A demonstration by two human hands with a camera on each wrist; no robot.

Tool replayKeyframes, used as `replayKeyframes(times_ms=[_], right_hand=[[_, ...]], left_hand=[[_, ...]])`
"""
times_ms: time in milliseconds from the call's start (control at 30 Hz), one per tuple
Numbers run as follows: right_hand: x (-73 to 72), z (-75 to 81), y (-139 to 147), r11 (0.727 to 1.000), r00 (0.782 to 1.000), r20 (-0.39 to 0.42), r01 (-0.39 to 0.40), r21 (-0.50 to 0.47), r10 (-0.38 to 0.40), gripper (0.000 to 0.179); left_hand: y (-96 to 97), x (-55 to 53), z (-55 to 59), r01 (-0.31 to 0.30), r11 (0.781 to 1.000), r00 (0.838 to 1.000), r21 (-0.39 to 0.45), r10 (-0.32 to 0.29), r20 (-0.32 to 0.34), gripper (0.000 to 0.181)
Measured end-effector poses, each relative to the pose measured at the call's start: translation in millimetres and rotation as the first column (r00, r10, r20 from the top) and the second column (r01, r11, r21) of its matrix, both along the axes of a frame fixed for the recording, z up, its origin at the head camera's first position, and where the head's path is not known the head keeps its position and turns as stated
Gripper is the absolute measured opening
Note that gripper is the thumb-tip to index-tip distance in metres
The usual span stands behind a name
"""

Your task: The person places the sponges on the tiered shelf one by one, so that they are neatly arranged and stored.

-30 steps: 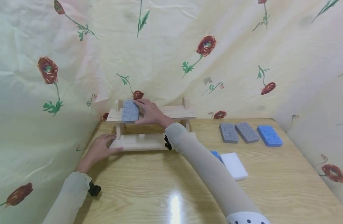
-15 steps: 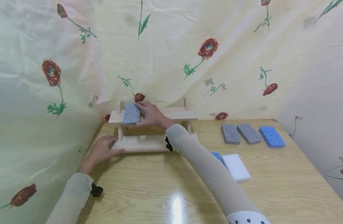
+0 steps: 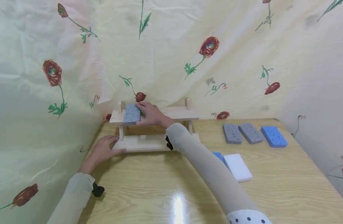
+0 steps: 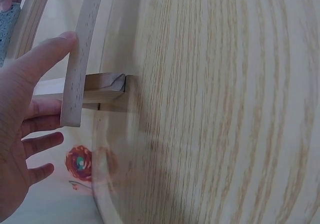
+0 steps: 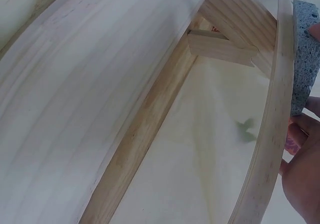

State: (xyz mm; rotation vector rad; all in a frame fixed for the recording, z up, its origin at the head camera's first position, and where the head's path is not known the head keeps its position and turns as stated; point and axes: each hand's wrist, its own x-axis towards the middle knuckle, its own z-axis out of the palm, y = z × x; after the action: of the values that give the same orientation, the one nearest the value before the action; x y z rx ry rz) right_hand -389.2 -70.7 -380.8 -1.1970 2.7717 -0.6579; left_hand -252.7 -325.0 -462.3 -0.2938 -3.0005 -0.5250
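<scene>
A two-tier wooden shelf [image 3: 147, 143] stands at the back left of the table. My right hand [image 3: 154, 115] grips a speckled grey-blue sponge [image 3: 131, 114] by its right side, at the left part of the upper board. In the right wrist view, the sponge [image 5: 304, 57] lies against that board, with fingers at its edge. At the lower board's left end, my left hand [image 3: 102, 149] holds the wood. The left wrist view has its thumb on the front face of the board [image 4: 80, 59] and fingers behind; the other fingers are spread.
Two grey sponges [image 3: 232, 133] [image 3: 250, 133] and a blue sponge [image 3: 273, 136] lie in a row at the back right. Nearer, a white sponge [image 3: 237, 167] sits beside another blue sponge [image 3: 218, 156], partly hidden by the right sleeve. Flowered cloth hangs behind and at both sides.
The head view has shifted slightly. Both hands keep their hold, and the sponge stays at the same spot on the upper board.
</scene>
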Motion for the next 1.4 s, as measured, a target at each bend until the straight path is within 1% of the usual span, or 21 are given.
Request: replayKeyframes(times_ms=[200,533,800,1033,1133,1200,1333,1400], right_hand=[[1.3,1.6,3.6,1.000,1.000,0.028,0.000,0.025,-0.001,0.095],[1.1,1.5,5.9,0.997,1.000,0.000,-0.011,0.070,0.011,0.094],[3.0,7.6,9.1,0.997,1.000,-0.002,-0.007,0.073,0.007,0.098],[7.6,11.1,11.1,0.998,0.999,-0.017,-0.033,0.058,0.034,0.099],[10.4,13.1,15.5,0.997,0.998,-0.037,-0.046,0.060,0.049,0.100],[11.9,13.8,20.9,0.995,0.996,-0.062,-0.054,0.081,0.059,0.101],[15.3,15.3,36.0,0.991,0.993,-0.089,-0.062,0.117,0.072,0.101],[16.9,15.1,45.2,0.990,0.991,-0.105,-0.067,0.127,0.080,0.100]], left_hand=[[2.5,0.7,1.2,0.004,1.000,1.000,-0.007,-0.004,0.002,0.082],[2.8,4.4,2.3,-0.003,1.000,1.000,-0.008,0.003,-0.004,0.083],[2.9,3.1,1.9,0.011,1.000,1.000,-0.017,-0.011,-0.021,0.083],[2.8,4.4,2.5,0.012,1.000,1.000,-0.027,-0.012,-0.013,0.084],[3.1,5.0,2.0,0.007,1.000,1.000,-0.024,-0.007,-0.011,0.085],[3.3,5.5,1.5,0.006,1.000,1.000,-0.023,-0.006,-0.015,0.085],[4.1,5.3,0.8,0.006,1.000,1.000,-0.024,-0.006,-0.021,0.085],[5.1,5.4,1.2,-0.001,1.000,1.000,-0.022,0.001,-0.009,0.086]])
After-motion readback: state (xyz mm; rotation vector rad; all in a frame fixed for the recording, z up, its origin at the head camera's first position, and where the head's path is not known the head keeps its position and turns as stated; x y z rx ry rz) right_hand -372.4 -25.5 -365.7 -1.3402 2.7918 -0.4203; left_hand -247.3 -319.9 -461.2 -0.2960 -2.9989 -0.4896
